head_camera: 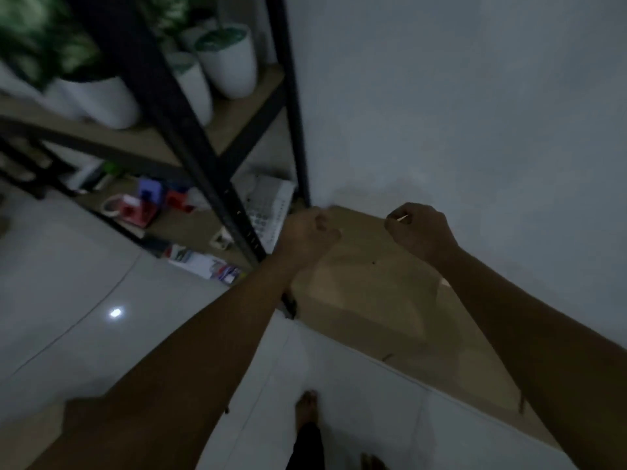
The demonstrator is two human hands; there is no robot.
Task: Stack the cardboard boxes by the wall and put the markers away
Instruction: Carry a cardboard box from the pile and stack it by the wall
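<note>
Both bare forearms fill the lower frame, nearest the lens, reaching toward the corner. Beyond them the pale grey plastered wall [475, 96] takes up most of the view, and the glossy white tiled floor [68, 283] spreads to the left. A tall black metal shelving rack with wooden boards [190, 154] stands left of the corner, carrying white plant pots above and blurred coloured oddments below; no marker can be picked out among them.

Against the wall, just right of the rack's post, lies a long flat brown cardboard box [475, 368], with a smaller brown cardboard box [369, 293] resting on top of it. Cardboard like this should be light and fairly stiff but bendable at the flaps, best taken at opposite edges or corners.

Left hand [307, 235] hovers over the upper box's far left corner, fingers curled; whether it grips the edge I cannot tell. Right hand [419, 230] is curled at the far edge, apparently pinching something thin and pale.
</note>
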